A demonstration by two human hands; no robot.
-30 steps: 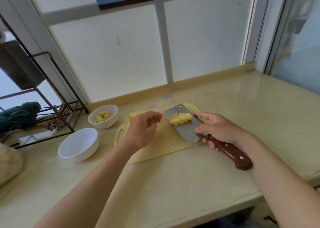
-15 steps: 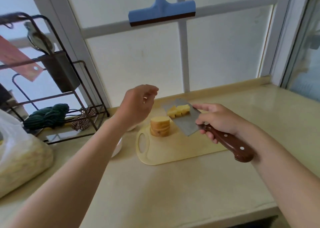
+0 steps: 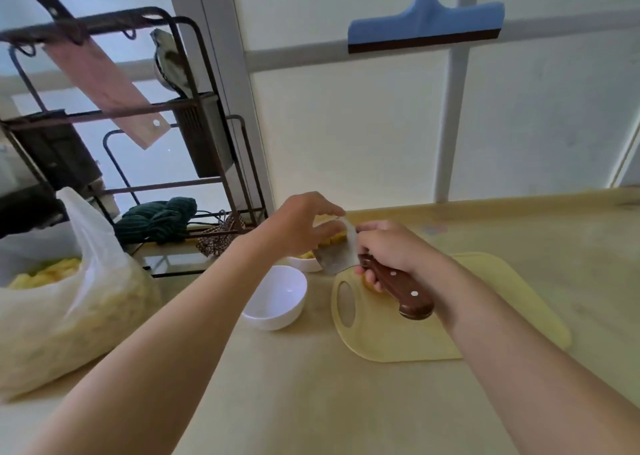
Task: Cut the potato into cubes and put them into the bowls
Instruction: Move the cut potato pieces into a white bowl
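I hold my right hand [image 3: 391,247] clenched round the cleaver [image 3: 337,259], tilted over the far bowl [image 3: 304,265], potato cubes [image 3: 334,239] on its blade; my left hand [image 3: 301,222], fingers loosely straight, beside them; a steeper tilt could spill cubes past the rim.

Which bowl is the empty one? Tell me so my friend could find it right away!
Find the yellow cutting board on the counter; two white bowls sit just left of its handle hole. The empty bowl is the nearer one, in full view, nothing inside, while the bowl behind it holds yellow potato cubes and is half hidden by the cleaver.
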